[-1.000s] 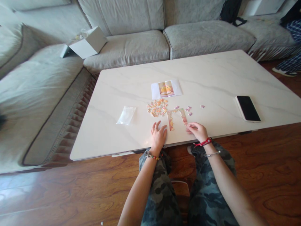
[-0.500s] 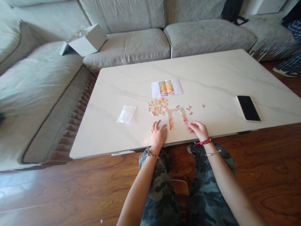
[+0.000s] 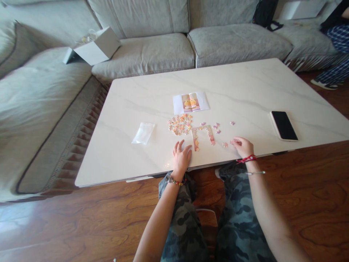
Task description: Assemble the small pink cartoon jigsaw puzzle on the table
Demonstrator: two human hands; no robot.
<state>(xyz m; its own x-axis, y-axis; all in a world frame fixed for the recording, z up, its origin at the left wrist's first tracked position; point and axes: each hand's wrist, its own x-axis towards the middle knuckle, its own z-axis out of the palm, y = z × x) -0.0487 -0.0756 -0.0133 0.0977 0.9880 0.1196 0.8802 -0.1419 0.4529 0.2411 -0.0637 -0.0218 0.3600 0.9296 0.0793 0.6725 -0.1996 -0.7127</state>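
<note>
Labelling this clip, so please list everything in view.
Table: one, white, centre
Picture sheet: one, white, on table
Piece pile: uncountable, orange and pink, before sheet
Puzzle frame: one, mostly pink, right of pile
Scattered pieces: several, purple and pink, near frame
Plastic bag: one, clear, left of pile
Phone: one, black screen, table's right
Sofa: one, grey, behind table
White box: one, white, sofa's left
Black bag: one, black, sofa's right
White object: one, white, top right
Other person: one, dark clothes, right edge
Floor: one, brown, below
Bracelets: several, mixed colours, wrists
Camouflage trousers: one pair, grey, bottom
Left hand: one, left of frame
Right hand: one, right of frame
</note>
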